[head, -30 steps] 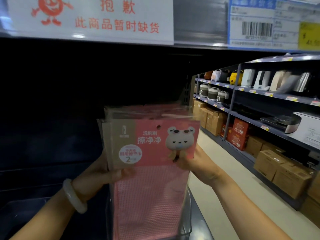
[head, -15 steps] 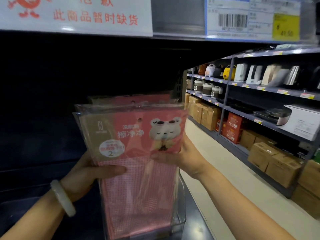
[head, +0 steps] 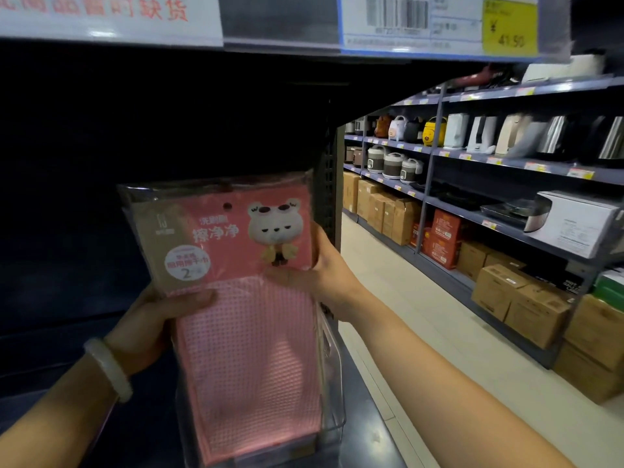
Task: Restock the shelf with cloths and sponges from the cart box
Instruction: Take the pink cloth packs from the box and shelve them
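I had the pink cloth packs [head: 233, 265] upright, long axis vertical, pinched between my left hand [head: 158, 319] and right hand [head: 320, 271], bottoms inside the clear bin [head: 332, 383] on the dark shelf [head: 60, 298].

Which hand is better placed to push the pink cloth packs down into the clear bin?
Probably the right hand. It grips the pink cloth packs high, by the header card, above the clear bin. The left hand holds lower on the side, beside the bin wall.
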`<state>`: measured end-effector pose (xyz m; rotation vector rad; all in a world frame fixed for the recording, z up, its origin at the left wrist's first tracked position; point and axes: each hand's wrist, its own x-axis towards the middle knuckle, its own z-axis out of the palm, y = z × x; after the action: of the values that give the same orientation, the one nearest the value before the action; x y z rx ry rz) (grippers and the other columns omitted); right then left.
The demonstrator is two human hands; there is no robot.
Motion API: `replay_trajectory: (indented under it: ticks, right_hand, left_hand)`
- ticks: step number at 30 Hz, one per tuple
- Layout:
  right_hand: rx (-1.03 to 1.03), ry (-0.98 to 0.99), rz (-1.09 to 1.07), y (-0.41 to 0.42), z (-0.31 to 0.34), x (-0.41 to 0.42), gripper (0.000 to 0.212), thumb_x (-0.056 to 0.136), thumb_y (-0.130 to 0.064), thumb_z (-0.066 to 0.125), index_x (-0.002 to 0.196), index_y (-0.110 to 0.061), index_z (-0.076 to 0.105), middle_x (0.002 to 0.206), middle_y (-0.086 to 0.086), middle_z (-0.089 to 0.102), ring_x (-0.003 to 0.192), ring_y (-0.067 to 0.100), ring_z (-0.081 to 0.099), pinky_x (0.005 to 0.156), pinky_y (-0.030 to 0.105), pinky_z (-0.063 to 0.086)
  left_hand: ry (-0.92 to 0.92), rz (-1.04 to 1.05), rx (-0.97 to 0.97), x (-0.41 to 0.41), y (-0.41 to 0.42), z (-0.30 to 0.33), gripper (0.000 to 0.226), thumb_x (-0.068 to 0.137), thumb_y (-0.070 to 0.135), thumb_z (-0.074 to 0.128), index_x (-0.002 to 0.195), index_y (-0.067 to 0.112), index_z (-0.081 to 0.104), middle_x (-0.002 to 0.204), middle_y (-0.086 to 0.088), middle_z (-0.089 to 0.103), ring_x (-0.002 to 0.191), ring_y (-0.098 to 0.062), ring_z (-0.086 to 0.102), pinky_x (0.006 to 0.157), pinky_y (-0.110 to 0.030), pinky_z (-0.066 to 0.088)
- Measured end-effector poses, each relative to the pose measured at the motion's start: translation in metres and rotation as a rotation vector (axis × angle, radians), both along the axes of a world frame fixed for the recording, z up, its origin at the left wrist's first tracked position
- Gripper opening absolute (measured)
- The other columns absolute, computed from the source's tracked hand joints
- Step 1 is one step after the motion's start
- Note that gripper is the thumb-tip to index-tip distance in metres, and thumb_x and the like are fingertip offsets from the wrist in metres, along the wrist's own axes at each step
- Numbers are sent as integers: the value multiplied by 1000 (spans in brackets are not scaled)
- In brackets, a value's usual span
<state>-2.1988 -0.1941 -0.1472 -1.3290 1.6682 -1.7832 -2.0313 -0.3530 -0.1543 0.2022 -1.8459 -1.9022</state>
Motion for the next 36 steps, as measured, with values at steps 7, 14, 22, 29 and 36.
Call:
replay_trajectory:
  ticks: [7, 14, 22, 29, 36]
  right_hand:
    - [81, -96, -32, -27, -3, -28, 73, 77, -9, 75, 138, -15, 34, 105, -17, 53, 89, -4, 56, 66, 9, 50]
    - [166, -144, -58, -57, -25, -41, 100, 63, -24, 87, 144, -16, 28, 129, 3, 57, 114, 19, 58, 100, 36, 47]
    - [215, -272, -150, -63, -34, -44, 107, 72, -33, 80, 148, -14, 8, 139, 9, 46, 111, 13, 51, 96, 31, 44]
    - [78, -88, -60, -68, -30, -42, 28, 74, -19, 71, 102, -18, 65, 99, 16, 68, 86, 23, 65, 81, 44, 56]
    - [-8, -91, 1, -67, -26, -51, 39, 76, -17, 74, 112, -12, 59, 99, 26, 61, 89, 33, 61, 79, 42, 50]
  left_hand:
    - [-47, 54, 188, -39, -23, -10, 76, 38, 28, 92, 108, 13, 64, 84, -3, 76, 71, -18, 73, 61, -32, 57]
    - [-137, 87, 340, -64, -45, -30, 37, 71, 23, 64, 105, 8, 65, 77, -9, 74, 62, -22, 71, 55, -30, 58]
    - [-163, 51, 373, -68, -53, -39, 46, 66, 32, 79, 107, 12, 68, 97, -14, 74, 77, -25, 73, 72, -35, 57]
    - [-139, 13, 318, -62, -54, -39, 91, 32, 42, 93, 113, 10, 67, 107, -16, 71, 89, -29, 71, 81, -39, 53]
    - [-84, 51, 301, -59, -57, -41, 101, 28, 48, 93, 118, 10, 64, 112, -17, 69, 94, -29, 69, 82, -39, 55]
